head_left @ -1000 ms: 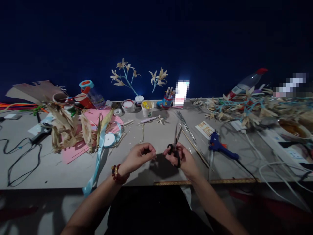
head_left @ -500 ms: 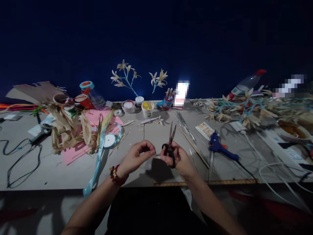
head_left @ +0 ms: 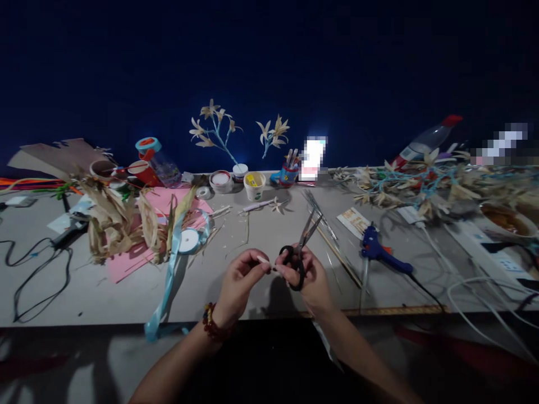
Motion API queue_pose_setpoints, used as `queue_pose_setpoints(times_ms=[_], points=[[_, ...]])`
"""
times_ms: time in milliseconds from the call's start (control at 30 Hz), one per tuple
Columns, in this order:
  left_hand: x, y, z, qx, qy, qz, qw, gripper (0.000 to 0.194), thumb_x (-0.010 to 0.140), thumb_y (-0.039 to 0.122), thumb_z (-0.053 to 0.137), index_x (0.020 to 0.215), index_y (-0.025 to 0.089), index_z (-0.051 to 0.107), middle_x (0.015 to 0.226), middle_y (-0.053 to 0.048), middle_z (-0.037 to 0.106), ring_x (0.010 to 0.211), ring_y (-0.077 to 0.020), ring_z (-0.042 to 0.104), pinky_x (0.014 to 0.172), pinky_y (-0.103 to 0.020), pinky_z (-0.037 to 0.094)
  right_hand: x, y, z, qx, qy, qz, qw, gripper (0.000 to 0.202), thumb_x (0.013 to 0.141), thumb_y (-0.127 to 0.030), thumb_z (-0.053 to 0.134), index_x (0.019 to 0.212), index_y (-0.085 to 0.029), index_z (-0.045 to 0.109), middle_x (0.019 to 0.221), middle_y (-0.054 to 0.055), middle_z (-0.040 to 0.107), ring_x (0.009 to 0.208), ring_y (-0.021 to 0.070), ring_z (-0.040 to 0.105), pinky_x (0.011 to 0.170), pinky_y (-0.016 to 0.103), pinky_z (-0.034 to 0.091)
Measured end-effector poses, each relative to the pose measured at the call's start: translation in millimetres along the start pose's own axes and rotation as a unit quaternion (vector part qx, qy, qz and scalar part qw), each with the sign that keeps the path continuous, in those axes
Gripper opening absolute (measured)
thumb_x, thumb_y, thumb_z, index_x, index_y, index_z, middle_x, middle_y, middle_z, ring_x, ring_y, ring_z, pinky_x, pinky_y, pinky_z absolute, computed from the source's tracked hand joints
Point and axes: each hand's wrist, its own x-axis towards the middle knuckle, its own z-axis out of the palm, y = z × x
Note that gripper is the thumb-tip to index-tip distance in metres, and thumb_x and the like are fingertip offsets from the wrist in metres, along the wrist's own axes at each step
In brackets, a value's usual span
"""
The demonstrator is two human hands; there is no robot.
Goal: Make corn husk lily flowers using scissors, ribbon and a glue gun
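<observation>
At lower centre, the left hand (head_left: 236, 283) pinches a small pale piece (head_left: 264, 260) lightly, best kept clear of the parted scissors (head_left: 300, 246) gripped in the right hand (head_left: 315, 286).

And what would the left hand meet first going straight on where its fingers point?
The left hand, pinching a small pale piece, would likely first meet the right hand, holding black-handled metal scissors, though depth is unclear.

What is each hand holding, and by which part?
Right hand: scissors, held by the black handles, blades pointing away. Left hand: a small pale piece, pinched between fingertips; too small to tell which part.
</observation>
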Motion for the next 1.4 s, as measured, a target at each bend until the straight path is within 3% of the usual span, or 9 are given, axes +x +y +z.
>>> queue_pose_setpoints(times_ms=[67,167,300,567,767,1133,1400], points=[[1.7,7.2,-1.3,-0.008,-0.005,0.004,1.0,0.007,0.083,0.021,0.07,0.08,0.017,0.065,0.082,-0.001,0.06,0.08,-0.0134,0.055,0.077,-0.026,0.044,-3.3,-0.2,-10.0,-0.025,-0.031,0.039,0.998,0.038,0.067,-0.037,0.083,0.087,-0.023,0.054,0.079,-0.002,0.058,0.063,0.0124,0.053,0.053,0.023,0.04],[4.0,18.2,-2.5,-0.012,-0.012,0.012,1.0,0.007,0.083,0.019,0.069,0.078,0.017,0.064,0.092,-0.005,0.065,0.089,-0.0159,0.057,0.084,-0.028,0.044,-12.4,1.7,-27.5,-0.062,-0.124,0.107,0.985,0.042,0.068,-0.048,0.079,0.084,-0.022,0.052,0.073,-0.003,0.055,0.061,0.0121,0.052,0.054,0.023,0.04],[6.2,28.8,-1.7,-0.026,-0.013,-0.015,0.999,0.01,0.081,0.017,0.07,0.075,0.016,0.062,0.099,-0.006,0.066,0.091,-0.0168,0.059,0.086,-0.031,0.045,-24.2,-0.3,-42.0,-0.095,-0.209,0.14,0.963,0.044,0.072,-0.054,0.074,0.082,-0.021,0.048,0.075,-0.002,0.055,0.061,0.0113,0.052,0.058,0.024,0.041],[10.0,34.0,-0.4,-0.03,-0.039,-0.041,0.998,0.011,0.08,0.017,0.07,0.076,0.016,0.061,0.094,-0.006,0.066,0.087,-0.0168,0.061,0.082,-0.032,0.05,-21.7,-13.6,-40.7,-0.183,-0.218,0.131,0.95,0.035,0.07,-0.041,0.074,0.082,-0.021,0.047,0.078,-0.001,0.054,0.068,0.0129,0.048,0.063,0.026,0.041],[10.1,34.6,-2.1,-0.02,-0.05,-0.047,0.997,0.013,0.079,0.017,0.072,0.076,0.015,0.059,0.091,-0.005,0.066,0.08,-0.0143,0.061,0.079,-0.029,0.05,-19.3,-13.9,-41.3,-0.201,-0.224,0.115,0.947,0.031,0.07,-0.035,0.075,0.078,-0.021,0.048,0.074,-0.002,0.054,0.064,0.0118,0.047,0.056,0.023,0.038],[11.0,34.6,-2.9,-0.02,-0.049,-0.055,0.997,0.013,0.079,0.017,0.072,0.075,0.015,0.059,0.088,-0.004,0.067,0.078,-0.0134,0.061,0.077,-0.028,0.048,-18.6,-11.5,-41.8,-0.214,-0.216,0.109,0.946,0.035,0.071,-0.039,0.074,0.071,-0.022,0.044,0.066,-0.005,0.049,0.054,0.0087,0.043,0.048,0.021,0.033],[11.8,33.8,-4.2,-0.024,-0.061,-0.049,0.997,0.013,0.08,0.017,0.071,0.076,0.016,0.06,0.086,-0.004,0.067,0.077,-0.0135,0.061,0.077,-0.028,0.047,-18.9,-11.2,-40.5,-0.172,-0.212,0.159,0.949,0.04,0.067,-0.039,0.08,0.071,-0.021,0.044,0.06,-0.008,0.047,0.047,0.0068,0.045,0.045,0.02,0.034]])
